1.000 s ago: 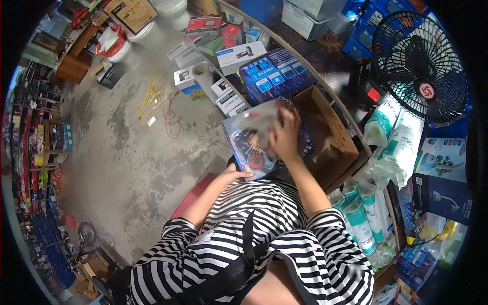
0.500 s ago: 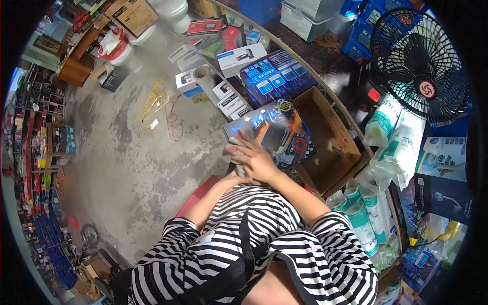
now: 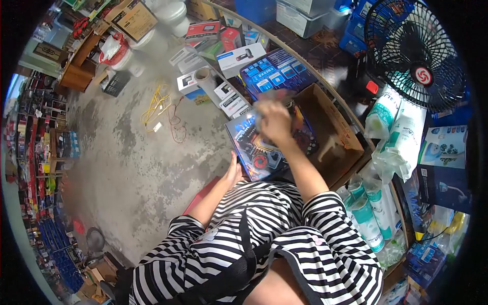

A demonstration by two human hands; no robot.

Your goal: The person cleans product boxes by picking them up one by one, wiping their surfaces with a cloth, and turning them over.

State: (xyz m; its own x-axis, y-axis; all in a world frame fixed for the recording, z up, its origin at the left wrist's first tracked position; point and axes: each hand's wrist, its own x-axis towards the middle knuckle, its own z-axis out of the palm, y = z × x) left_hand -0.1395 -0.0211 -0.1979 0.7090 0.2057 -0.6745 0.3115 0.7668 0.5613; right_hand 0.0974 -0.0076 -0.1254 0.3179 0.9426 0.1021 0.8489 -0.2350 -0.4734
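A dark blue printed box [image 3: 250, 147] with a red ring graphic is tilted in front of my body. My left hand [image 3: 234, 172] grips its lower left edge, with the fingers along the side. Over the box's upper right part is my right hand [image 3: 276, 122], smeared by motion. It seems closed on a greyish cloth [image 3: 260, 116], also blurred. Behind the held box, a similar printed box [image 3: 306, 133] shows in part. An open brown carton [image 3: 341, 133] stands just to the right.
A blue box [image 3: 279, 72], white boxes [image 3: 235, 105] and a cardboard tube [image 3: 202, 74] lie beyond my hands. A black fan [image 3: 417, 61] stands at the right, above plastic-wrapped rolls [image 3: 399, 137]. Yellow cord [image 3: 158, 104] lies on the concrete floor [image 3: 132, 168] at left.
My hands have moved apart from being together. My left hand now holds the printed box's edge, and the box in front shows differently. My right hand has moved up and right across it.
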